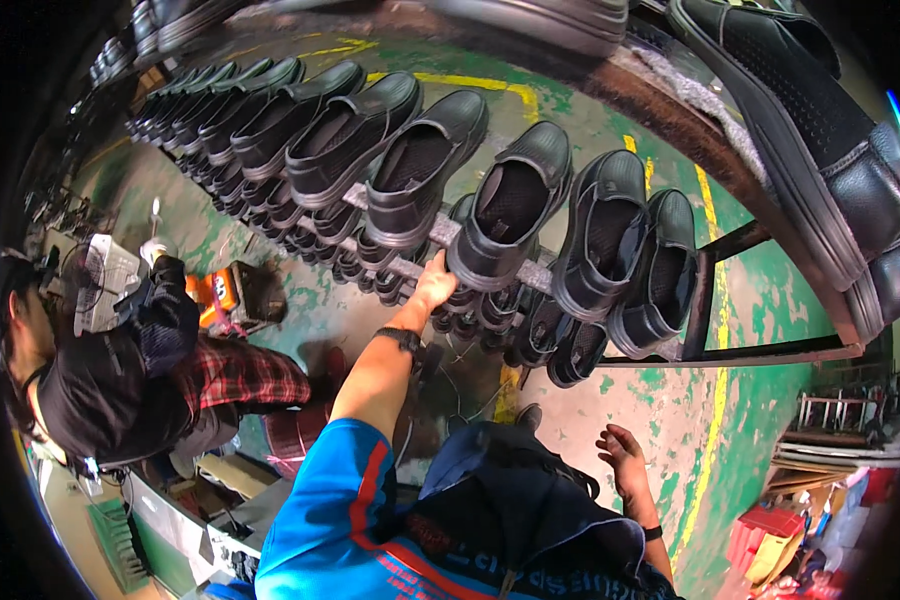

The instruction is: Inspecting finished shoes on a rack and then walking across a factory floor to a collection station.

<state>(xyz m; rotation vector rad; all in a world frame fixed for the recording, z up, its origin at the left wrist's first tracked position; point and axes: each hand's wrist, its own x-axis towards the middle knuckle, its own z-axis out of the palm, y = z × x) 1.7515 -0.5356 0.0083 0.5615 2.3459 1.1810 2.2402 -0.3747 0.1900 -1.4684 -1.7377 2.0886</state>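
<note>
A long metal rack (730,352) carries rows of black slip-on shoes, running from the upper left to the right. My left hand (435,281) is stretched up to the rack and touches the heel of a black shoe (512,204) in the middle row; whether the fingers grip it I cannot tell. Neighbouring black shoes (602,232) sit right beside it. My right hand (620,452) hangs low over the floor with its fingers loosely apart and nothing in it. I wear a blue top with red stripes and a dark apron.
Another person (120,370) in a dark cap and a red checked shirt crouches at the left beside an orange box (215,295). The floor (660,410) is worn green with yellow lines. More black shoes (810,110) fill an upper shelf. Red crates (770,535) stand at the lower right.
</note>
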